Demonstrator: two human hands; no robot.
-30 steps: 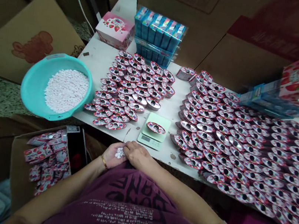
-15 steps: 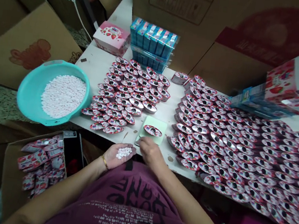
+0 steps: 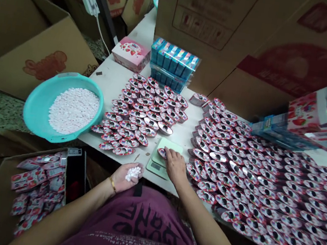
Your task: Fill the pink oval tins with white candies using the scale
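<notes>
My left hand [image 3: 126, 175] is cupped palm up by the table's near edge, holding a small heap of white tablets [image 3: 132, 172]. My right hand [image 3: 175, 166] lies over the pale green scale [image 3: 157, 164], fingers curled on the small red oval container [image 3: 162, 152] that sits on it. What the fingertips pinch is hidden. A turquoise basin [image 3: 38, 106] full of white tablets stands at the table's left end.
Two fields of several red oval containers cover the table, one left [image 3: 143, 115] and one right [image 3: 266, 174] of the scale. Blue packs [image 3: 172, 62] and a pink box [image 3: 130, 53] stand behind. Cardboard boxes surround; a box of red packets [image 3: 39, 182] sits at lower left.
My right hand left the tablets in my left palm and moved forward onto the container on the scale. My left hand stayed cupped with the tablets.
</notes>
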